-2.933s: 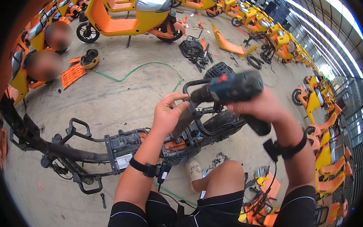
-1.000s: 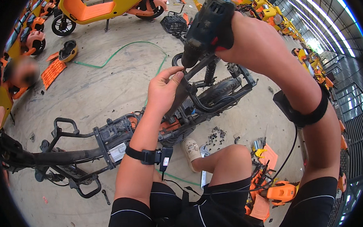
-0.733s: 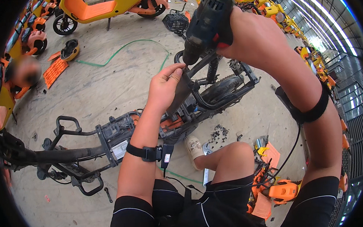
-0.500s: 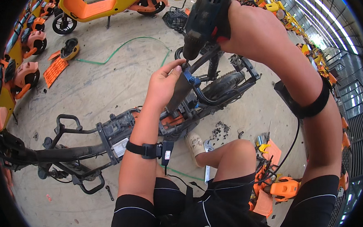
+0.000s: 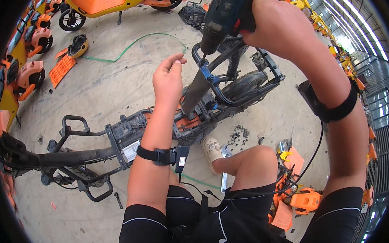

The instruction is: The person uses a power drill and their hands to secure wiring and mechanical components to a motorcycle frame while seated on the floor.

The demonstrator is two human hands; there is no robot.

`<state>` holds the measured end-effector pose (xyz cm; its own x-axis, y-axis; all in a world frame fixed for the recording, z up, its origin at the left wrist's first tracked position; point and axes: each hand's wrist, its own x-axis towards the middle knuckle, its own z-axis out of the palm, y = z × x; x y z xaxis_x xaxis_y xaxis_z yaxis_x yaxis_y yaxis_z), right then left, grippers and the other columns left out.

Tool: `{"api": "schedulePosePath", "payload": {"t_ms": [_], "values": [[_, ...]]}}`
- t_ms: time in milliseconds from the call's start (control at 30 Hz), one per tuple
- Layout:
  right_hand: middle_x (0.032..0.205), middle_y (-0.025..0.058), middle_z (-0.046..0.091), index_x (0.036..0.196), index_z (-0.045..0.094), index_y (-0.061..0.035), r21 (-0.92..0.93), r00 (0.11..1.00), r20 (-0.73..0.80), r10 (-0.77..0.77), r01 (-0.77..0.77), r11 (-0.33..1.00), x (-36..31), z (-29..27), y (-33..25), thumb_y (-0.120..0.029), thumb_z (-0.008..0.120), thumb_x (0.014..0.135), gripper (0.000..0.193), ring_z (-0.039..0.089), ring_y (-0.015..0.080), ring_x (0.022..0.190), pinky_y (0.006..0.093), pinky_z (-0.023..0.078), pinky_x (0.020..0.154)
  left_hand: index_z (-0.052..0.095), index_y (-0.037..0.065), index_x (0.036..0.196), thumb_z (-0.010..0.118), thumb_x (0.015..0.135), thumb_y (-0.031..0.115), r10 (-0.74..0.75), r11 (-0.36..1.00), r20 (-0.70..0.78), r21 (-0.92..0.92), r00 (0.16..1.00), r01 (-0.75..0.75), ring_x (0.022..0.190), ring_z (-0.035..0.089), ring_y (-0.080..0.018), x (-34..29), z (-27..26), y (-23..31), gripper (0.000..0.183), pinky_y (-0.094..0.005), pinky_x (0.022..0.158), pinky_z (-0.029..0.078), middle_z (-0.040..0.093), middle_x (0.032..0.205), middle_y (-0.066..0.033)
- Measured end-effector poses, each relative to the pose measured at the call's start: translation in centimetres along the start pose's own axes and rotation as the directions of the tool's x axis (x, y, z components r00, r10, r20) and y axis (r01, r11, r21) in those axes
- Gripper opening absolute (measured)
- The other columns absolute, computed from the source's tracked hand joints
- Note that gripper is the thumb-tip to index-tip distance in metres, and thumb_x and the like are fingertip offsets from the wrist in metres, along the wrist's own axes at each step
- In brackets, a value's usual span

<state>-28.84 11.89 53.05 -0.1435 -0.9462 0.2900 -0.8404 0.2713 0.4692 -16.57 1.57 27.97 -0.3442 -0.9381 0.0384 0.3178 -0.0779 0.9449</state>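
My right hand [image 5: 280, 29] is wrapped round the handle of a dark cordless drill [image 5: 219, 24], which points downward. The drill's bit meets the blue-marked bracket [image 5: 207, 72] at the raised end of a black tube on the stripped scooter frame [image 5: 84, 157]. To the left of the bracket hovers my left hand [image 5: 168, 83], apart from frame and drill. Its thumb and fingers are drawn together, with nothing visible in them. Below the bracket are a black bent-tube rack [image 5: 231, 103] and a wheel [image 5: 245, 84].
Small black parts [image 5: 239, 135] lie on the floor by my shoe [image 5: 211, 148]. Orange panels and parts [image 5: 306, 200] are piled at lower right. A helmet [image 5: 78, 46], orange panel [image 5: 62, 70] and green strap [image 5: 107, 60] lie at upper left. Yellow-orange scooters [image 5: 104, 4] stand around.
My left hand has drawn back leftward from the bit tip and bracket. The drill has shifted slightly right and down, its bit still at the bracket. The whole view has shifted slightly.
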Motion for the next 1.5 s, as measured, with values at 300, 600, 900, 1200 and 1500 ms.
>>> {"api": "schedulePosePath", "payload": {"t_ms": [300,600,900,1200,1500], "values": [[0.085,0.0199,0.070,0.092,0.065,-0.0007,0.027,1.000,0.018,-0.010,0.009,1.000,-0.1,-0.6,-0.4,-0.026,0.079,0.070,0.036,0.070,0.0375,0.084,0.0452,0.057,0.074,0.071,0.003,0.116,0.054,0.098,0.010,0.001,1.000,0.041,-0.009,0.999,-0.001,0.100,0.062,-0.0116,-0.1,0.1,-0.1,0.025,-0.0280,0.091,0.047,0.073,0.106,-0.0057],[0.082,0.0176,0.071,0.105,0.064,-0.0032,-0.036,1.000,-0.004,-0.018,0.018,0.999,-0.2,-0.6,-0.5,-0.025,0.078,0.072,0.042,0.071,0.0358,0.078,0.0419,0.057,0.073,0.069,0.002,0.118,0.055,0.098,0.008,0.002,1.000,0.117,0.005,0.993,-0.003,0.106,0.061,-0.0123,-0.6,0.7,0.5,0.025,-0.0290,0.098,0.044,0.072,0.109,-0.0062],[0.086,0.0208,0.070,0.094,0.065,-0.0001,0.031,1.000,0.029,-0.007,0.006,0.999,-0.2,-1.3,-1.0,-0.027,0.078,0.073,0.036,0.070,0.0387,0.085,0.0460,0.057,0.076,0.069,0.001,0.119,0.055,0.098,0.010,-0.012,1.000,0.122,0.004,0.992,0.011,0.105,0.062,-0.0139,-0.8,0.7,0.5,0.027,-0.0309,0.099,0.044,0.072,0.106,-0.0067],[0.082,0.0200,0.070,0.101,0.061,0.0017,-0.015,0.998,0.061,-0.005,0.006,1.000,-0.5,-1.2,-1.0,-0.028,0.076,0.077,0.041,0.071,0.0366,0.081,0.0441,0.056,0.074,0.071,0.002,0.113,0.056,0.095,0.010,-0.027,0.999,0.119,0.023,0.992,0.024,0.095,0.065,-0.0142,-0.8,0.9,0.0,0.024,-0.0289,0.087,0.049,0.072,0.100,-0.0074],[0.087,0.0193,0.070,0.096,0.062,-0.0015,-0.018,0.997,0.073,-0.006,0.007,1.000,-0.2,-1.8,-1.6,-0.029,0.078,0.075,0.037,0.070,0.0377,0.084,0.0457,0.057,0.076,0.069,0.002,0.116,0.054,0.095,0.010,-0.029,0.999,0.173,0.025,0.985,0.025,0.089,0.062,-0.0110,-1.2,0.7,0.2,0.026,-0.0258,0.080,0.046,0.072,0.101,-0.0071]]}}
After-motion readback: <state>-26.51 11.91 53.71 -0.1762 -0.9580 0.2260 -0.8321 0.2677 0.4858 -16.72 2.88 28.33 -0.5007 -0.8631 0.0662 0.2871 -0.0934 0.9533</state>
